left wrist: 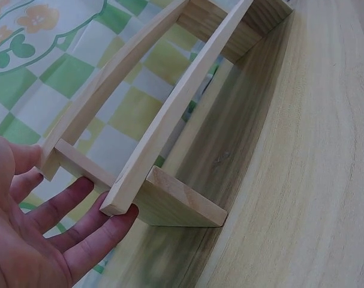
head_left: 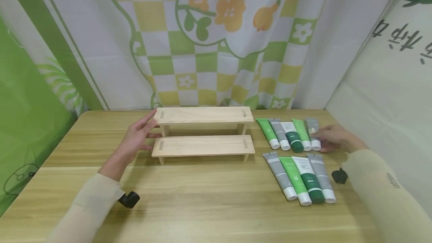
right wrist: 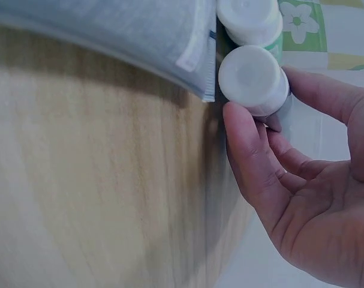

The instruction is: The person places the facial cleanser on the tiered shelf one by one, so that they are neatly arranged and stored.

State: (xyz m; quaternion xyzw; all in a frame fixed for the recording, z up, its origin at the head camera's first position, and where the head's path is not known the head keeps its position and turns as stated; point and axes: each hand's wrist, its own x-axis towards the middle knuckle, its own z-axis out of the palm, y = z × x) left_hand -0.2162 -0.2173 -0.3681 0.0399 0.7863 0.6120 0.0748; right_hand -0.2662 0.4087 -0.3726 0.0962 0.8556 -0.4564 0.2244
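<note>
A two-tier pale wooden stand has an upper board (head_left: 202, 114) at the back and a lower board (head_left: 202, 146) in front. My left hand (head_left: 135, 136) is at the stand's left end; in the left wrist view its long fingers (left wrist: 107, 240) stretch out and touch the board ends. At the right end of the back row of tubes, my right hand (head_left: 339, 138) pinches a grey squeeze tube (head_left: 312, 125). The right wrist view shows its white cap (right wrist: 247, 78) between thumb and fingers. Most of that tube's body is hidden there.
Beside it in the back row lie green, grey and white squeeze tubes (head_left: 268, 132). A front row of several tubes (head_left: 293, 175) lies nearer on the wooden table (head_left: 189, 205). A checked curtain (head_left: 209, 63) hangs behind, and a white cloth (head_left: 388, 93) is at the right.
</note>
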